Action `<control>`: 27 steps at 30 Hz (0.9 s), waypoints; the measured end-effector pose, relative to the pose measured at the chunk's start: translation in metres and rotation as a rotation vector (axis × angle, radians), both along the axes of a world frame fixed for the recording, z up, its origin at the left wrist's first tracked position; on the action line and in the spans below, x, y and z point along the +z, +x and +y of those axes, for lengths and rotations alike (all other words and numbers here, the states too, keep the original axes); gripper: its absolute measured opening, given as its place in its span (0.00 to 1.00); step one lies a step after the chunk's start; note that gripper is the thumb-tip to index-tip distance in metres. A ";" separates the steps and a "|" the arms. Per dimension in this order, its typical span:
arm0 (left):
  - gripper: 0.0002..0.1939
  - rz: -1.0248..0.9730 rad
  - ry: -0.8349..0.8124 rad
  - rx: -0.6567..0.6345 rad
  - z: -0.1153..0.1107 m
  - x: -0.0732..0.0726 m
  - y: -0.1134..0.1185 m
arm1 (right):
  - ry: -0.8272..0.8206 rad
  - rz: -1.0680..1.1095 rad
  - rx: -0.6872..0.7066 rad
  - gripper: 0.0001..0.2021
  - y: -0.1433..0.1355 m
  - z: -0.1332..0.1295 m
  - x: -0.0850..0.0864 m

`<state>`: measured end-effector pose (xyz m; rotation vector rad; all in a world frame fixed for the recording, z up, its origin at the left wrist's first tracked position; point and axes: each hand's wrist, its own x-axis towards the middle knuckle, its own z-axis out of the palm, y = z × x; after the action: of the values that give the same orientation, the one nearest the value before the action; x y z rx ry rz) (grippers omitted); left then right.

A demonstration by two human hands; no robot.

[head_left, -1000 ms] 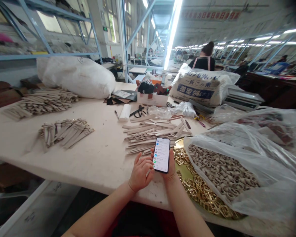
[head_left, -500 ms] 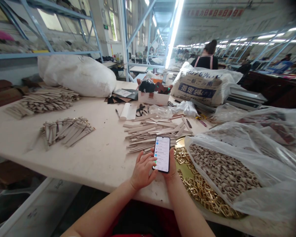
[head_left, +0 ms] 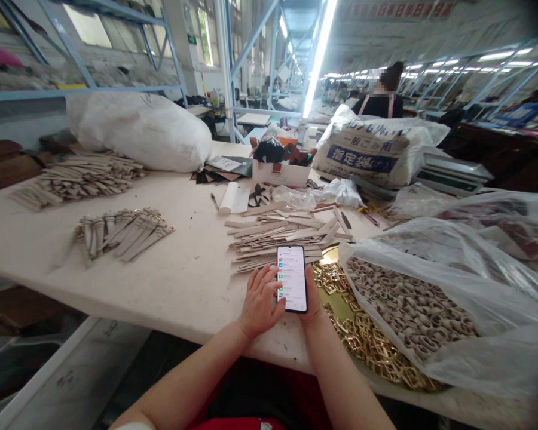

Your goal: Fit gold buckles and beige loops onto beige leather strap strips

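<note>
A smartphone with a lit screen showing a list stands tilted up near the table's front edge. My right hand is closed around its right side and lower back; part of that hand is hidden behind the phone. Beside it, my left hand is open, with its fingers stretched out and their tips at the screen's left edge. Just beyond the phone lies a pile of flat beige strips. To the right, a golden tray carries many gold metal buckles.
Clear plastic bag of small beige loops overlaps the tray. Buckled straps and more strips lie left on the table. Behind are a white box, stuffed sacks and a person facing away.
The list on the phone screen has scrolled to other entries. My left fingers have shifted slightly up and left over the screen. My right hand keeps its hold; the view has shifted slightly.
</note>
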<state>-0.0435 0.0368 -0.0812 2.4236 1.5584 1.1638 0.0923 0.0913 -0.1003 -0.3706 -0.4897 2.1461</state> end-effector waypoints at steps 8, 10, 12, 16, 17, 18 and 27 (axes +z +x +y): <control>0.09 -0.060 0.031 -0.037 -0.001 0.002 0.000 | -0.020 0.042 -0.036 0.29 -0.002 0.000 0.006; 0.09 -0.070 0.029 -0.048 -0.001 0.004 0.000 | -0.013 0.047 -0.050 0.29 -0.002 0.000 0.006; 0.09 -0.081 0.030 -0.057 -0.001 0.004 0.000 | -0.008 0.050 -0.064 0.28 -0.002 0.000 0.006; 0.08 -0.101 0.030 -0.070 -0.001 0.004 0.000 | 0.003 0.052 -0.058 0.29 -0.002 0.000 0.008; 0.08 -0.104 0.030 -0.070 -0.001 0.004 0.000 | 0.010 0.047 -0.052 0.29 -0.002 -0.001 0.009; 0.08 -0.108 0.029 -0.068 0.000 0.004 0.000 | 0.017 0.042 -0.048 0.30 -0.002 -0.001 0.009; 0.06 -0.070 0.016 -0.047 -0.001 0.005 0.000 | 0.018 0.041 -0.045 0.29 -0.002 -0.001 0.007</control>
<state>-0.0439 0.0357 -0.0767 2.3880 1.4702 1.2435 0.0900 0.0906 -0.0934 -0.3239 -0.4730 2.1006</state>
